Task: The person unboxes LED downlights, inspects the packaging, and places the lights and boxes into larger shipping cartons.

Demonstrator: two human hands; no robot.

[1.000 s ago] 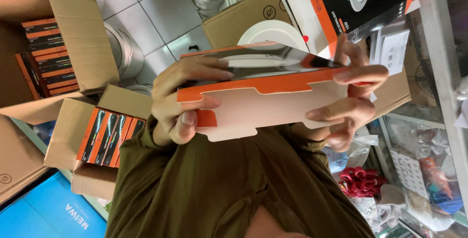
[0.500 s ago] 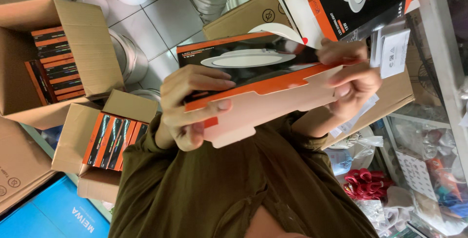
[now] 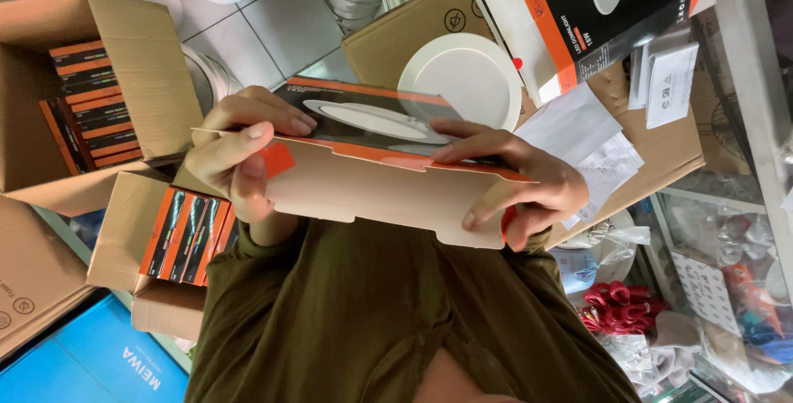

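Two hands gripping one orange-black light box (image 3: 372, 122), left hand (image 3: 239, 151), right hand (image 3: 520, 184), two open cartons (image 3: 140, 73) of boxes nearby

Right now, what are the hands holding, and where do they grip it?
Both hands hold one flat orange-and-black carton: left hand at one end, right hand at the other end.

A flat retail box (image 3: 376, 163) of black and orange card, with a round white lamp pictured on its black face, is being held level in front of the chest. Its plain brown flap is hanging open along the near edge, with the unprinted inside turned up toward the camera. An orange tab is showing at the left end. Whether anything is lying inside cannot be seen from this angle.
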